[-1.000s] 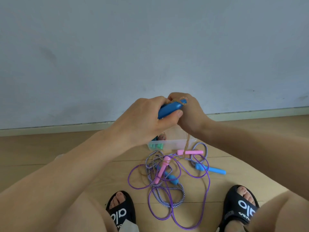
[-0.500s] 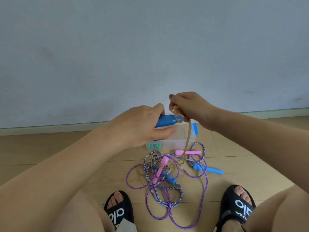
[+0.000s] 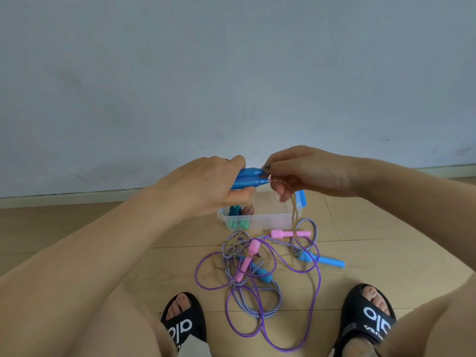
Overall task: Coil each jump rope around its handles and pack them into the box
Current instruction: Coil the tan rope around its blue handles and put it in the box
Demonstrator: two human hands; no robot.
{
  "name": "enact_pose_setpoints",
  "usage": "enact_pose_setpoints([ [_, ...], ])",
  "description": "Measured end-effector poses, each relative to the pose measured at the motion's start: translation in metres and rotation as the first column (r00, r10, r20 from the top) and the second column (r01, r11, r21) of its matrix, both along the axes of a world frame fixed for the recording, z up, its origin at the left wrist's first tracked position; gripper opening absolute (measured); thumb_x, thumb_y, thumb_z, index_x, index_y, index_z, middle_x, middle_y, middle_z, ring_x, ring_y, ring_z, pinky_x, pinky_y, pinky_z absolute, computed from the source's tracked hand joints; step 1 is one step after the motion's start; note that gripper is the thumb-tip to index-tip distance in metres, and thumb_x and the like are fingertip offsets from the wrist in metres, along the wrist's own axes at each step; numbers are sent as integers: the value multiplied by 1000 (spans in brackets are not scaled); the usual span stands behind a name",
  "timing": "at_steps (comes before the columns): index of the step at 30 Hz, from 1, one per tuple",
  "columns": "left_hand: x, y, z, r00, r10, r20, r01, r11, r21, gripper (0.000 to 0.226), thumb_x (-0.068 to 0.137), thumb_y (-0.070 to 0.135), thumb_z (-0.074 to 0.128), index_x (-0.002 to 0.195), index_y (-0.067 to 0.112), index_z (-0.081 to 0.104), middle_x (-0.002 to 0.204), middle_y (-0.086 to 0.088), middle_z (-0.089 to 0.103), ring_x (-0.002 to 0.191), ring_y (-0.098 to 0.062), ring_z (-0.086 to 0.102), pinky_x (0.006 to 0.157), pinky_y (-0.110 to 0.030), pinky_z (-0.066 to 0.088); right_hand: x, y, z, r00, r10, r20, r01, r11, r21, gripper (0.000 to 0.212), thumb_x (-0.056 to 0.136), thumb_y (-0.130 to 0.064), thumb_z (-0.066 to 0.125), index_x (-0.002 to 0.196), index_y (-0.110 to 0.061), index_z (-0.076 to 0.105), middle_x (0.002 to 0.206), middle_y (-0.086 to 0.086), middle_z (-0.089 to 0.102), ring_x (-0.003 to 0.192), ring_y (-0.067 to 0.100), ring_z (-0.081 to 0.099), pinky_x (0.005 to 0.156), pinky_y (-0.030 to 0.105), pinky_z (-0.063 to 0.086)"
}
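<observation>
Head view, sole camera.

Change: half a second ago the left hand showed one blue handle and the right hand held a small loop of tan cord above it. Now two blue handles lie side by side in the left grip, fingers curled round them, and the right fingers pinch the tan rope at the handle tips. Judgement: winding of this rope is only starting; most of its length hangs down to the floor.

Count, jump ropes:
- In hand: 1, tan cord, blue handles, above the box.
- On the floor, tangled between the sandals: 2. Purple rope with 2 pink handles; striped rope with 2 blue handles, one at.
- In the clear box: bundles with teal handles and some reddish cord; number cannot be told.

Other: 2 black sandals; 1 blue latch on the box.

Judgement: at least three ropes remain unpacked.
</observation>
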State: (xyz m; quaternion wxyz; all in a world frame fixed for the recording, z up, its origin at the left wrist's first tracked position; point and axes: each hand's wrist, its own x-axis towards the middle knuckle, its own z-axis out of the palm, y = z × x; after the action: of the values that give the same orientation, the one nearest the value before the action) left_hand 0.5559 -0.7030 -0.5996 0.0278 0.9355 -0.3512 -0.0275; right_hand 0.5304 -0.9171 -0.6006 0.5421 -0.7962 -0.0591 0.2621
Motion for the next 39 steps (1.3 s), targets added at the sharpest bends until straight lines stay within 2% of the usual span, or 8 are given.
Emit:
enact_pose_setpoints([
  [4,3,4,-1,1000,11,-28,-13,999,-53,36,92,55,46,89,19,39,68,5,47,56,-12,43,51,-30,29,0,-3,4,991,-32,132,47,992,-113,26,97,-22,56,74,-13,62,57,-5,44,51,11,35,48,22,33],
  [13,2,4,-4,999,17,52,-14,998,-66,40,93,59,38,103,19,42,80,4,49,69,-21,51,60,-35,37,2,8,10,956,-57,288,118,973,-200,24,93,-38,59,84,-20,74,58,-1,39,51,10,32,45,23,27],
  [20,2,7,-4,999,21,-38,-27,984,-174,38,93,58,43,92,20,40,76,5,48,64,-13,48,55,-27,34,6,5,14,974,-38,224,71,988,-140,36,97,-31,57,70,-8,58,59,3,29,52,14,22,48,28,20],
  [28,5,11,1,950,34,311,-17,998,-57,47,86,71,24,89,25,33,65,6,46,57,-20,49,52,-31,32,8,4,17,978,-48,201,63,996,-65,40,98,-31,56,82,6,58,58,1,27,52,14,19,48,28,18],
  [31,8,10,3,957,32,290,-11,997,-73,49,88,68,26,90,21,38,65,4,49,55,-21,50,51,-32,36,7,3,17,978,-72,197,80,996,-34,43,101,-30,52,62,-20,66,57,0,30,52,14,21,50,29,18],
  [33,11,10,3,982,52,181,-36,995,-91,49,91,64,29,91,17,44,65,1,52,56,-21,51,53,-35,37,5,4,18,964,-78,254,105,990,-97,39,102,-28,46,71,-27,70,57,-2,39,52,13,28,50,26,25],
  [36,14,9,-1,992,103,79,-94,990,-109,48,95,61,34,89,15,45,67,-1,52,57,-23,50,52,-35,35,4,9,10,848,-31,528,214,933,-290,28,103,-25,40,89,-25,64,62,-3,51,56,14,42,57,30,39],
  [39,18,8,-6,972,224,68,-218,971,-95,50,96,61,33,91,13,45,70,-3,52,59,-22,51,53,-34,36,0,19,-4,753,152,640,308,778,-547,28,103,-22,35,120,-23,57,78,3,62,67,27,55,57,36,42],
])
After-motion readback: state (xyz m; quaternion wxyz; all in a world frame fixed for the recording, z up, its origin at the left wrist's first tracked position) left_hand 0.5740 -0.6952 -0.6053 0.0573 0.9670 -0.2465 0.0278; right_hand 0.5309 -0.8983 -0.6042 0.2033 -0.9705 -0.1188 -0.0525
